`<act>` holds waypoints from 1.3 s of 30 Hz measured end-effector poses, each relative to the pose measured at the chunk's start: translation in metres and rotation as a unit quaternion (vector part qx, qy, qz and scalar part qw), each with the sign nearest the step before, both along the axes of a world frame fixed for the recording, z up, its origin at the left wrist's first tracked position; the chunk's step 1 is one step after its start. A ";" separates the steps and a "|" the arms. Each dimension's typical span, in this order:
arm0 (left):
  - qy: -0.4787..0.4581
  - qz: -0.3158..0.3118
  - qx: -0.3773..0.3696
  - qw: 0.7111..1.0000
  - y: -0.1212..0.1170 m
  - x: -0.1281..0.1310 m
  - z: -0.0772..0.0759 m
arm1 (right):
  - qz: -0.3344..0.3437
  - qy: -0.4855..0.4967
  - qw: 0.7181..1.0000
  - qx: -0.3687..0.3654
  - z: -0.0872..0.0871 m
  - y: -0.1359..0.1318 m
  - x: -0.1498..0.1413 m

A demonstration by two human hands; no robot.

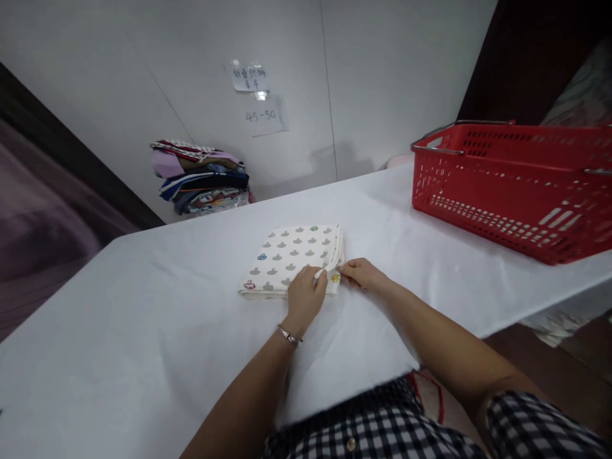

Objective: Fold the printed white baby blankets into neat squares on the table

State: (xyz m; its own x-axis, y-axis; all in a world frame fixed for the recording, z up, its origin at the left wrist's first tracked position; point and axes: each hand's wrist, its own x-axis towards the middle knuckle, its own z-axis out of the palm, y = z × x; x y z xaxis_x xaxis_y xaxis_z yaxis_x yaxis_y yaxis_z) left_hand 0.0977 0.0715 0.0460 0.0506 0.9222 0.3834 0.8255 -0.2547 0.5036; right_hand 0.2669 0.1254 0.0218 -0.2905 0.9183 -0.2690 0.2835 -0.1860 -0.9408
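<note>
A folded white cloth (291,254) printed with grey mushroom-like shapes and a few coloured ones lies flat on the white-covered table. My left hand (306,294), a bracelet at its wrist, is closed at the cloth's near right corner, pinching an edge that is lifted and turned back. Just to the right, my right hand (362,274) has its fingers pinched at the cloth's right edge, close to a yellow print. Its fingertips partly cover what they grip.
A red plastic basket (482,191) with metal handles stands on the table (191,331) at the right. Behind the far edge is a stack of folded clothes (205,178). Two paper notes (266,116) are taped to the wall.
</note>
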 end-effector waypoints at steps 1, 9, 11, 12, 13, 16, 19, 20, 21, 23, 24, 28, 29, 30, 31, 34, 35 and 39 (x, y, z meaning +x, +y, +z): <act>0.009 -0.003 0.005 1.000 0.000 0.000 -0.001 | 0.003 -0.006 1.000 0.004 0.000 -0.001 -0.001; 0.099 -0.042 0.039 0.993 -0.002 0.004 -0.003 | 0.003 0.152 0.988 -0.022 0.001 -0.002 -0.005; 0.116 -0.058 0.029 0.991 -0.004 0.005 -0.003 | 0.005 0.201 0.977 -0.071 0.002 -0.002 -0.004; 0.128 -0.062 0.023 0.990 -0.005 0.006 -0.003 | 0.005 0.214 0.973 -0.090 0.003 -0.001 -0.003; 0.140 -0.063 0.016 0.988 -0.006 0.007 -0.003 | 0.008 0.225 0.969 -0.104 0.003 -0.001 -0.003; 0.166 -0.058 -0.001 0.984 -0.007 0.008 -0.001 | 0.018 0.254 0.960 -0.116 0.002 -0.001 -0.003; 0.173 -0.062 -0.009 0.983 -0.006 0.007 0.000 | 0.024 0.265 0.958 -0.105 0.001 -0.002 -0.003; 0.167 -0.064 -0.010 0.984 -0.005 0.005 0.000 | 0.025 0.261 0.960 -0.097 0.002 -0.002 -0.002; 0.155 -0.061 -0.010 0.986 -0.004 0.004 0.000 | 0.023 0.251 0.964 -0.086 0.002 -0.002 -0.001; 0.108 -0.036 -0.007 0.994 -0.001 -0.001 -0.002 | 0.000 0.209 0.976 -0.057 0.003 0.000 0.002; 0.077 -0.016 -0.007 0.997 0.000 -0.003 -0.003 | -0.021 0.176 0.983 -0.036 0.003 0.002 0.004; -0.008 0.047 -0.016 0.999 0.003 -0.007 -0.006 | -0.087 0.015 0.996 0.033 -0.003 0.008 0.010; -0.015 0.050 -0.017 0.998 0.003 -0.007 -0.007 | -0.085 -0.016 0.996 0.035 -0.005 0.010 0.011; -0.016 0.051 -0.015 0.998 0.003 -0.006 -0.007 | -0.078 -0.038 0.996 0.033 -0.006 0.010 0.011; -0.015 0.050 -0.011 0.999 0.002 -0.005 -0.008 | -0.070 -0.051 0.996 0.031 -0.007 0.010 0.010; 0.002 0.044 0.004 0.999 0.001 -0.003 -0.009 | -0.053 -0.068 0.995 0.048 -0.006 0.007 0.007; 0.010 0.040 0.010 0.999 0.000 -0.003 -0.010 | -0.047 -0.068 0.995 0.055 -0.006 0.006 0.005; 0.052 0.015 0.032 0.998 -0.001 -0.002 -0.013 | -0.019 -0.030 0.999 0.033 -0.003 0.000 0.000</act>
State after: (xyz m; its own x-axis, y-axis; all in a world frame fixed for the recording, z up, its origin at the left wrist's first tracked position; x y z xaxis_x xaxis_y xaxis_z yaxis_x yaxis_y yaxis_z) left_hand 0.0957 0.0709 0.0328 0.0655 0.8978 0.4356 0.8806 -0.2573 0.3978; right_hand 0.2667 0.1253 0.0185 -0.2396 0.9450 -0.2227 0.3339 -0.1351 -0.9329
